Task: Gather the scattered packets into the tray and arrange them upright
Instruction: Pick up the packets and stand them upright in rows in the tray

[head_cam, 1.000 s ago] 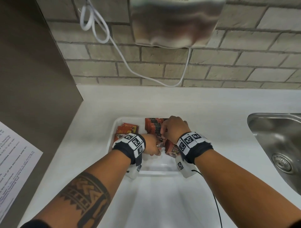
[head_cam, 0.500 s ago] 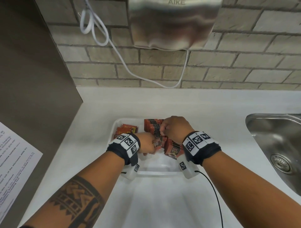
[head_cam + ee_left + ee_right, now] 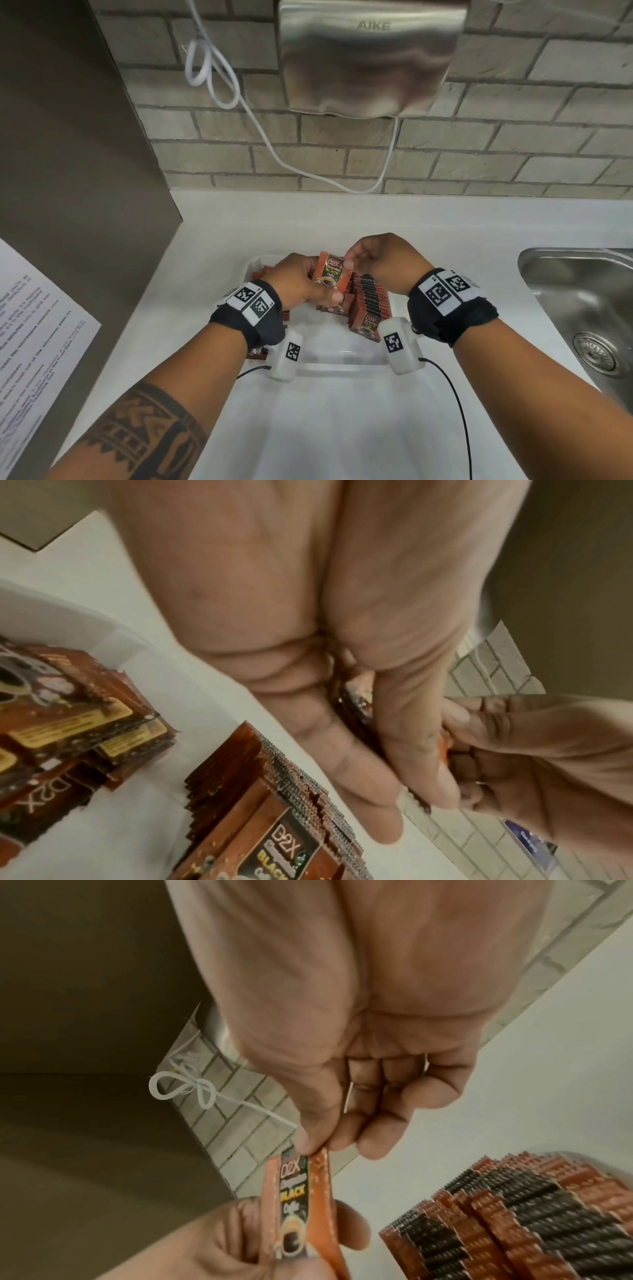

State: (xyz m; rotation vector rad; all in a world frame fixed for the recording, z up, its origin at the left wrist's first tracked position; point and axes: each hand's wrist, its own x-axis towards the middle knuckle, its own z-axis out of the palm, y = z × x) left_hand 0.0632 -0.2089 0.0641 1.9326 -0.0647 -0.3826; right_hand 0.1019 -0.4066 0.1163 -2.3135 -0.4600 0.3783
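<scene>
A single coffee packet point(image 3: 331, 275) is held up above the tray point(image 3: 337, 363), which sits on the white bench point(image 3: 219, 240) toward its near edge. The sorting step is in hand: most packets are already stood on edge in a row point(image 3: 368, 301) along the tray's right side, while a loose pile point(image 3: 68, 710) is lying flat at its left. The packet's lower part is gripped by the left hand point(image 3: 301, 284), fingers curled around it; its top corner is pinched between thumb and forefinger of the right hand point(image 3: 380, 262), the other fingers tucked in. Next, the packet probably has to be lowered upright against the row.
</scene>
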